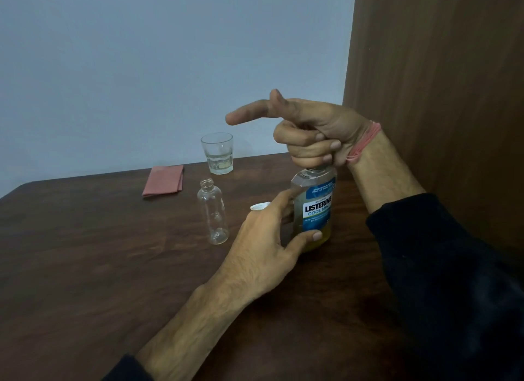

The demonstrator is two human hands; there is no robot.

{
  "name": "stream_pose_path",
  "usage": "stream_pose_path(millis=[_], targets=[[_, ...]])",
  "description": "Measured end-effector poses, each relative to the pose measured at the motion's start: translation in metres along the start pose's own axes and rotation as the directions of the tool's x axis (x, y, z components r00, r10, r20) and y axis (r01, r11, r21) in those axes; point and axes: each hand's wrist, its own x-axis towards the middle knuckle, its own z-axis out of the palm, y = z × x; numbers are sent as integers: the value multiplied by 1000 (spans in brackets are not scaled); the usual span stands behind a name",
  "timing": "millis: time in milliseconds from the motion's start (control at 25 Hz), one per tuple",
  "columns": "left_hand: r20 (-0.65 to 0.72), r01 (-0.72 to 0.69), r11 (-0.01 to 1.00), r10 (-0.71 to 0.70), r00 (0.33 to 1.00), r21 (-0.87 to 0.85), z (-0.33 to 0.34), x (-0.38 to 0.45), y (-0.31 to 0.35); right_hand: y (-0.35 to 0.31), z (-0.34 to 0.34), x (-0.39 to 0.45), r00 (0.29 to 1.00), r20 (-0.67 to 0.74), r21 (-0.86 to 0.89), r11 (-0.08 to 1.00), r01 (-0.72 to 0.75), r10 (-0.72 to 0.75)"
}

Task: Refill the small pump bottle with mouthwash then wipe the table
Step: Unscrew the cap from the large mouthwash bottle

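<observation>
the mouthwash bottle (314, 210) stands upright, yellow liquid inside, the left hand (266, 238) gripping its body and the right hand (306, 133) curled round its cap, forefinger out. just left of the left hand the small bottle (213, 211) stands upright, empty, mouth open. beyond it sit a glass (217, 153) holding a little clear liquid and a folded cloth (164, 180), near the table (85, 267) edge at the wall.

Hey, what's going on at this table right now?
A person is opening a mouthwash bottle that stands on the table. The left hand grips its body while the right hand curls over the cap, index finger sticking out. The small bottle stands beside it, empty and uncapped, and a white piece, probably its pump, lies behind the left hand. Further back are a folded cloth and a glass holding a little clear liquid.
</observation>
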Motion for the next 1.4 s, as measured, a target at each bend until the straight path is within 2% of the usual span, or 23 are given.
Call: stream_pose_path(millis=[120,200,280,480,720,920,1040,1160,1280,1360,1400], targets=[[-65,47,995,-52,997,-86,5,-2,3,1,7,2,998,-51,-30,999,38,-40],[-137,22,991,-40,990,-130,6,-3,2,-3,9,5,991,-121,-49,998,51,-56],[-155,-16,982,-13,988,-188,6,-3,1,-8,11,5,986,-149,-24,997,69,-71],[-7,-26,918,25,1000,-397,8,-4,0,-9,13,1,995,-50,72,994,86,-83],[55,-32,916,58,997,-399,3,-4,-7,2,10,2,993,-39,125,985,117,-113],[95,-26,911,72,993,-412,1,-4,-8,6,4,5,985,51,197,968,155,-168],[145,-6,881,84,986,-473,1,-4,-9,6,4,10,967,122,308,935,176,-222],[139,-15,870,96,986,-492,3,-4,-9,5,5,13,959,152,311,932,185,-241],[94,-26,880,80,992,-474,3,-3,-10,4,7,9,982,48,261,952,162,-180],[40,-34,892,58,998,-451,2,-3,-10,-1,10,3,988,-111,118,986,120,-107],[13,-33,896,43,999,-444,2,-3,-9,-7,12,-1,977,-207,-16,999,50,-52]])
